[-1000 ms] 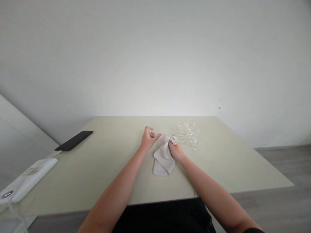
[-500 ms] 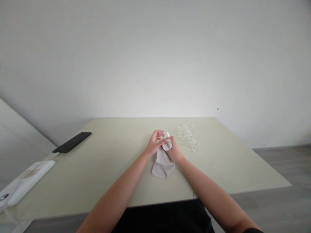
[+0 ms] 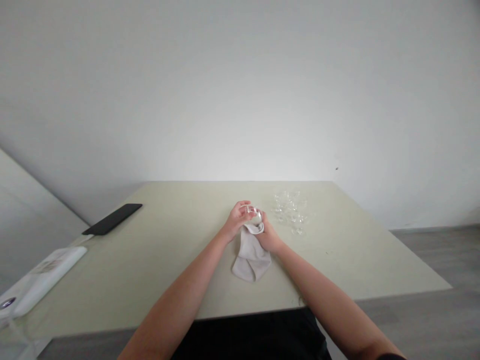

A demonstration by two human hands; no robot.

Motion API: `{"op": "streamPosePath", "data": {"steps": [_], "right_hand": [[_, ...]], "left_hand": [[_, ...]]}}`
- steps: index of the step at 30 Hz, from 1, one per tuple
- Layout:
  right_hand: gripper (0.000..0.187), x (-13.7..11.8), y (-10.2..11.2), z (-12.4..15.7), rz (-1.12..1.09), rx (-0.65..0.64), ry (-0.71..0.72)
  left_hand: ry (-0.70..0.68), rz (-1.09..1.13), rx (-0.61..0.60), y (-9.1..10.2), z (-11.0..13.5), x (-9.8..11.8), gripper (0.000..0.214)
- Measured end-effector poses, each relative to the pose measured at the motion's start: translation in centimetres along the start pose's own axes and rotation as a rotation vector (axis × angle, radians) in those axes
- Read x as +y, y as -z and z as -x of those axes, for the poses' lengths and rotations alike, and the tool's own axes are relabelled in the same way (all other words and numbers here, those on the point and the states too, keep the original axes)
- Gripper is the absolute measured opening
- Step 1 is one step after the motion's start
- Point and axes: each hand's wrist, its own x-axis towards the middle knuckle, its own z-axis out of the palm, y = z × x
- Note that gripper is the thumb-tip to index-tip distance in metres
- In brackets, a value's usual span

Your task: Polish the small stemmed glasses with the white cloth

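A clear drinking glass [image 3: 255,216] is held between my hands above the middle of the table, its rim tipped toward me. The fingers of my left hand [image 3: 237,219] wrap round the bowl from the left. My right hand [image 3: 267,234] closes on a light grey cloth [image 3: 250,255] pressed against the glass's lower part; the rest of the cloth hangs down toward me. Any stem or foot is hidden by the cloth and fingers. Just right of my right hand stand several clear stemmed glasses [image 3: 290,205], grouped close together.
The pale green table [image 3: 180,235] backs onto a white wall [image 3: 240,90]. At its left edge lie a flat black object [image 3: 112,220] and a white device [image 3: 45,275] with a silver oval on it. Grey flooring [image 3: 420,320] shows at the right.
The glass has tilted, so its rim now faces me more. The cloth's hanging end has shifted slightly toward me. Both hands keep their hold.
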Motion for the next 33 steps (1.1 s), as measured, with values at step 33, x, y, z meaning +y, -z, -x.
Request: {"op": "streamPosePath", "data": {"steps": [33], "right_hand": [[0.102,0.9,-0.1,0.4,-0.026,0.008,-0.069]], "left_hand": [[0.068,0.083,-0.050,-0.3,0.5,0.0,0.053]]}}
